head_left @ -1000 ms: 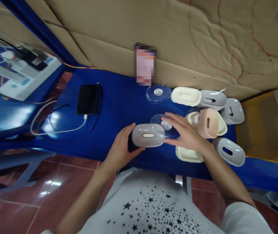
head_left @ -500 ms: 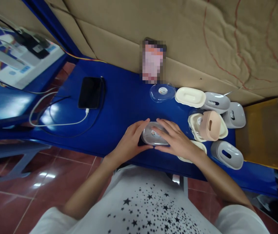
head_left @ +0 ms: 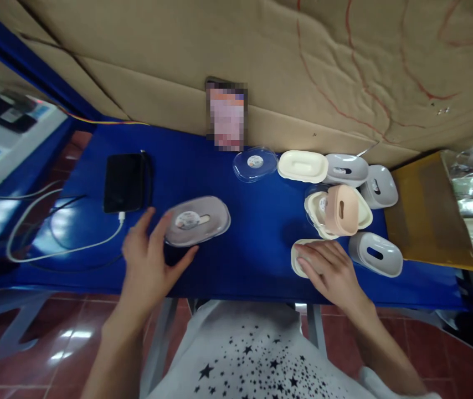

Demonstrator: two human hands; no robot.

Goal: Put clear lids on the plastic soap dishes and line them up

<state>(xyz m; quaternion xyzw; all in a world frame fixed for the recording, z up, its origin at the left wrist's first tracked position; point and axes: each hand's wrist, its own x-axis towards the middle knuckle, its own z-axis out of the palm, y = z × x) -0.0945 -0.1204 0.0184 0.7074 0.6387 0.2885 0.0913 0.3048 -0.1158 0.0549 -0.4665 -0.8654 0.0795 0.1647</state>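
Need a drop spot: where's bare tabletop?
Middle: between the lidded container and the cream tray under the right hand. Back: between the black device and the clear lid. Crowded: right side, gray tubs, peach tub, cardboard box.

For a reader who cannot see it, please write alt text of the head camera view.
A person's left hand curves beside a clear-lidded grey container over a blue table, while the right hand covers part of a cream piece. More containers sit at right; a black device lies at left.

The lidded box (head_left: 198,220) is glossy plastic, the tabletop (head_left: 257,221) shiny, the wrinkled brown backing (head_left: 170,72) probably matt paper.
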